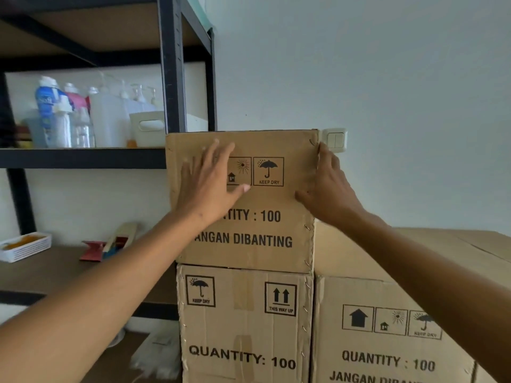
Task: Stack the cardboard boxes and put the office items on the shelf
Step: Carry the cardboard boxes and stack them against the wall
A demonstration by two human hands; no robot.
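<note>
A brown cardboard box [273,230] printed "QUANTITY : 100" sits on top of a second box [243,327], forming a stack beside the shelf. My left hand [210,186] lies flat with straight fingers against the top box's front face. My right hand [326,186] is at the box's right front corner, fingers reaching along the right side and thumb on the front. A third box [387,341] stands to the right, lower than the stack. Office items lie on the middle shelf board: a white tray [25,246] and a red stapler-like thing [94,251] beside a wooden piece.
A black metal shelf unit [172,78] stands at left. Its upper board holds several plastic bottles [69,114] and a beige container [148,128]. A wall light switch [334,140] sits just behind the top box's right corner. Plastic-wrapped things lie on the lowest board.
</note>
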